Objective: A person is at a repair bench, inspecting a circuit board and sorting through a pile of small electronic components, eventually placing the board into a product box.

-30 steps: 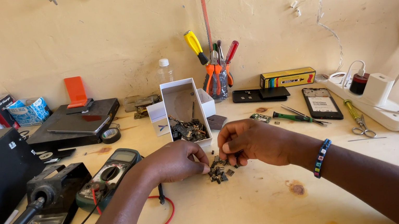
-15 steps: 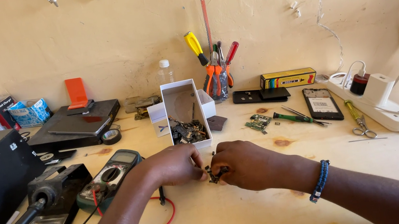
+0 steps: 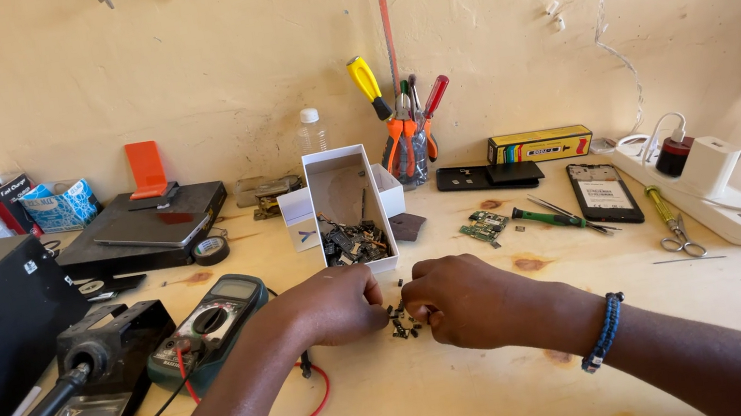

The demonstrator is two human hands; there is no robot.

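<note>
Two hands have drawn in close over the small dark parts (image 3: 399, 321) on the bench: the left hand (image 3: 331, 304) and right hand (image 3: 463, 300) both pinch at them now, just before the white box (image 3: 345, 204), the sorting looking underway.
</note>
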